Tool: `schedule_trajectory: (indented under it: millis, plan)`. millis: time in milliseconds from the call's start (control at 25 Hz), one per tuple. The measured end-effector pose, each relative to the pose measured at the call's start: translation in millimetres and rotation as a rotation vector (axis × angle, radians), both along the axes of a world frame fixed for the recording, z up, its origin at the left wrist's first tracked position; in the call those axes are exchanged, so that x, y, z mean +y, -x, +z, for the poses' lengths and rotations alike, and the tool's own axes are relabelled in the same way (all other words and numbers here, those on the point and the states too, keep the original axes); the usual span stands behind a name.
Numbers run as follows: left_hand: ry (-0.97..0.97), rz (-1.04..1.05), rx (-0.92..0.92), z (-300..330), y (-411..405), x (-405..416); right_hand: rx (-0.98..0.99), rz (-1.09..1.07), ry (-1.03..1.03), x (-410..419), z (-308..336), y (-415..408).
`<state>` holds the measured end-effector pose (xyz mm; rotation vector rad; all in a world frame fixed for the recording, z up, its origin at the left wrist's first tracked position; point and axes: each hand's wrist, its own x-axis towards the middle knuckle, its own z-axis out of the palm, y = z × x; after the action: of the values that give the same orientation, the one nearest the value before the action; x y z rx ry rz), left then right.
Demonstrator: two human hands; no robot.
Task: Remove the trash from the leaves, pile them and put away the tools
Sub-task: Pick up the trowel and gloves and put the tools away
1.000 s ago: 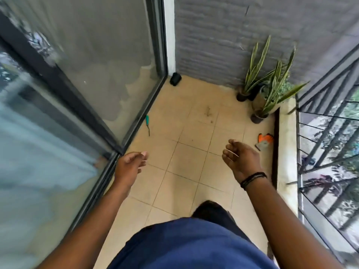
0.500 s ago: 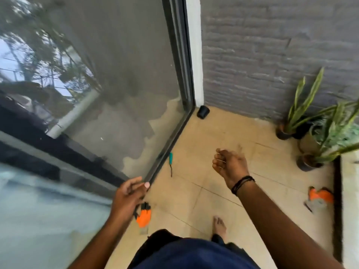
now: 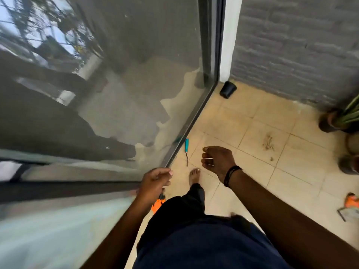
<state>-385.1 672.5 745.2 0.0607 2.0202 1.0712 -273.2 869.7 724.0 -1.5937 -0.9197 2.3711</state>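
My left hand (image 3: pixel 156 181) hangs beside the glass door with its fingers curled in, thumb on forefinger, and nothing visible in it. Just below it an orange-handled tool (image 3: pixel 157 203) lies on the tiles, half hidden by my leg. My right hand (image 3: pixel 216 162) is held out over the floor, fingers loosely bent and apart, holding nothing. A teal-handled tool (image 3: pixel 186 149) lies by the door track ahead of my bare foot (image 3: pixel 194 175). A small pile of dry leaf bits (image 3: pixel 268 141) sits on a tile further right. Another orange tool (image 3: pixel 352 205) lies at the right edge.
A sliding glass door (image 3: pixel 126 84) runs along the left, its track (image 3: pixel 191 129) meeting a grey brick wall (image 3: pixel 291 45). A black pot (image 3: pixel 227 89) lies in that corner. Potted plants (image 3: pixel 330 122) stand at the far right, with another pot (image 3: pixel 349 165) below them.
I have turned left and stepped toward the glass door. The orange tool by the door came into view under my left hand. The plants slid to the right edge.
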Motion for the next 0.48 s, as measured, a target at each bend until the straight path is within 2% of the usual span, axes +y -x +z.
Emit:
schedule_trajectory:
  millis: [120,240,360,480]
  plan:
    - [0.124,-0.14,-0.097,-62,50,50,-0.13,0.053,-0.035,28,-53,34]
    - [0.305,-0.381,-0.169,-167,89,89,-0.261,0.141,-0.027,56,-144,64]
    - [0.468,-0.56,-0.215,-317,121,128,-0.426,0.175,0.048,68,-315,85]
    - [0.511,-0.574,-0.118,-501,156,170,-0.441,0.333,0.032,39,-592,81]
